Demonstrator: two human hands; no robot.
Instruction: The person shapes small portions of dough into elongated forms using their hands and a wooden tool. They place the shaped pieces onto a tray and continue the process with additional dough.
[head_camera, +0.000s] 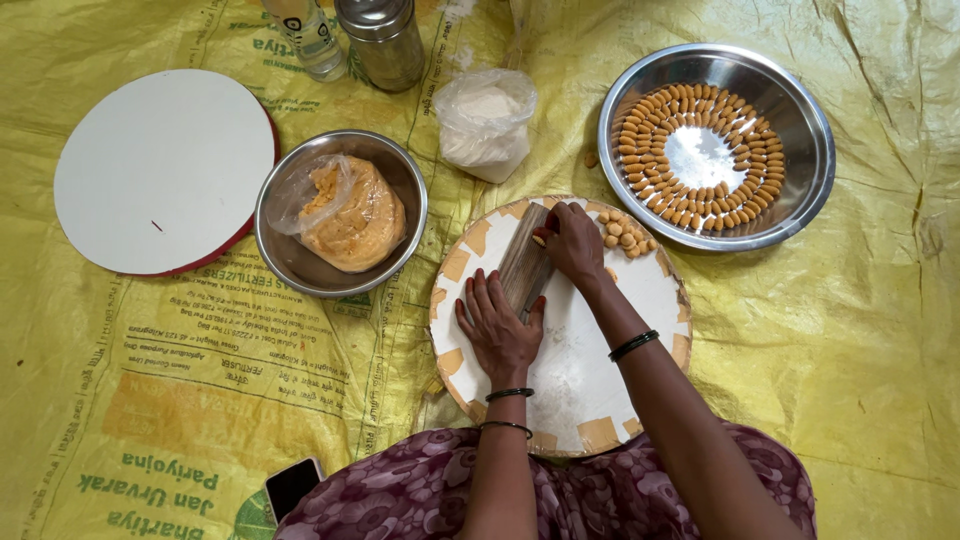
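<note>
A small ridged wooden board is steadied on a round, flour-dusted board by the left hand, which lies flat with fingers spread and pressed on its lower end, gripping nothing. The right hand is curled over the upper end of the wooden board; a small orange dough piece is pinched under its fingertips. A cluster of shaped dough pieces lies just beside that hand, near the round board's upper rim. Little free room is left there; bare floured surface is seen at the board's lower right.

A steel bowl holding bagged orange dough sits just left of the board, close to its edge. A wide steel pan ringed with finished pieces is set to the upper right, a bag of white flour between them. A white round disc lies well apart at left. Everything rests on yellow sacking printed in green, with open stretches at right.
</note>
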